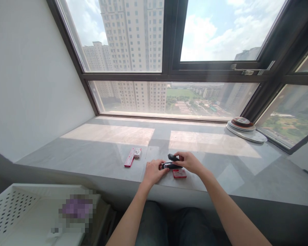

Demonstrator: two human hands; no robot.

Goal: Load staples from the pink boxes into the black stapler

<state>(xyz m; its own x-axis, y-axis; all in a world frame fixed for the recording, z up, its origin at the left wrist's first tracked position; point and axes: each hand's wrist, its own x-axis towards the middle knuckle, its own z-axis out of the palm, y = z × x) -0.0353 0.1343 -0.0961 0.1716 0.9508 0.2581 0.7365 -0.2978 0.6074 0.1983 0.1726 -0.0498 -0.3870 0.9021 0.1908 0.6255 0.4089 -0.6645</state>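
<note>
A black stapler [172, 166] is held just above the grey ledge with its top part lifted away from its base. My left hand [154, 172] is closed around the left end of the stapler's base. My right hand [189, 162] grips the right end, its fingers on the raised top part. Under the stapler, close to my right hand, a small red and white box [179, 174] lies flat. Left of my hands lie a long red and white box [129, 158] and a smaller white box [138, 153], side by side. My fingers hide parts of the stapler.
The ledge [92, 153] runs below a dark-framed window [169, 77]. Stacked plates [242, 125] stand in its far right corner. At lower left, below the ledge, is a white perforated basket [12, 212] with a blurred purple item inside.
</note>
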